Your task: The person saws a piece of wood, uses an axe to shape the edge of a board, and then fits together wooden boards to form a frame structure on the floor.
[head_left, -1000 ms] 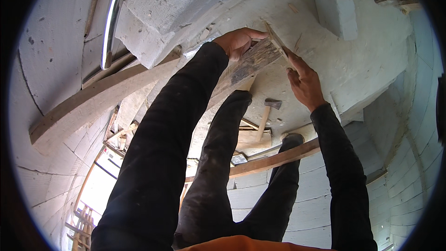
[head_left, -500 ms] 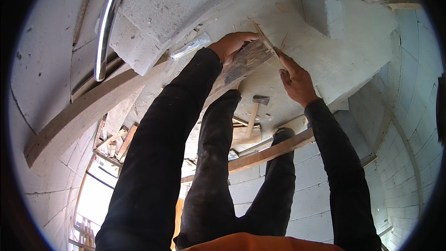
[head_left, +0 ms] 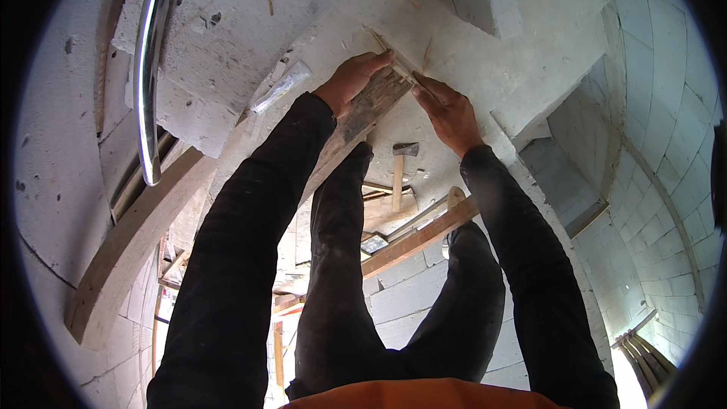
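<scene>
My left hand (head_left: 350, 83) is closed around the far end of a dark, weathered wooden board (head_left: 376, 103), its thumb reaching to a thin wooden strip (head_left: 400, 67). The strip lies across the board's end, slanting from far left to near right. On the strip's near end, my right hand (head_left: 450, 113) is pinched shut with bent fingers. My left forearm and leg partly hide the rest of the board. Nearer me, between my legs, a hatchet (head_left: 399, 176) with a pale wooden handle lies with its dark head pointing away.
A long wooden beam (head_left: 424, 238) crosses near my right foot. White blocks (head_left: 208, 38) stand at left beside a shiny curved metal tube (head_left: 145, 68) and a curved-looking plank (head_left: 136, 235). A loose block (head_left: 482, 4) sits on the floor at the far right. Block walls (head_left: 666, 129) rise at right.
The view has shifted, so most things sit further left. My right hand stays on the strip, closer to the board's end. My right leg is bent further outward, with its shoe now showing.
</scene>
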A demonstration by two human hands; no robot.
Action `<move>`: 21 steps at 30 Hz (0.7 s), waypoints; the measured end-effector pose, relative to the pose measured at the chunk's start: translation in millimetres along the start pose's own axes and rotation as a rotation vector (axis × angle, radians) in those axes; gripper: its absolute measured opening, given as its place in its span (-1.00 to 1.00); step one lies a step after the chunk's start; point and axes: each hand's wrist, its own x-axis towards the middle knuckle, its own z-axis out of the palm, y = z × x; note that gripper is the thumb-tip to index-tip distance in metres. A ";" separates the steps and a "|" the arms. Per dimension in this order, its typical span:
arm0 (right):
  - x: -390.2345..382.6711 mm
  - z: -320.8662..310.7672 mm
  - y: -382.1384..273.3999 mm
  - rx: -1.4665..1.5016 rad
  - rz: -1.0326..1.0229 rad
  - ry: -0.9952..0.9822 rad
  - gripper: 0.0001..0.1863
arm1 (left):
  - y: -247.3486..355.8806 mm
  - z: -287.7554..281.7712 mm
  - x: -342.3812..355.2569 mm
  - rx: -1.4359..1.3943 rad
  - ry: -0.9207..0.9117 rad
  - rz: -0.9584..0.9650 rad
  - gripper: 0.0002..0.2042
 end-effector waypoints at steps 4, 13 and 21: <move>7.6 -1.8 -6.7 0.074 0.139 -0.048 -0.54 | 5.2 -0.8 -4.6 0.015 0.003 -0.013 -0.46; 13.5 2.0 -4.0 0.062 0.161 0.000 -0.50 | 3.0 -2.8 1.4 -0.065 0.047 -0.030 -0.48; 14.1 15.4 19.3 -0.002 -0.091 0.159 -0.57 | 30.2 10.4 -10.7 0.140 0.107 -0.085 -0.34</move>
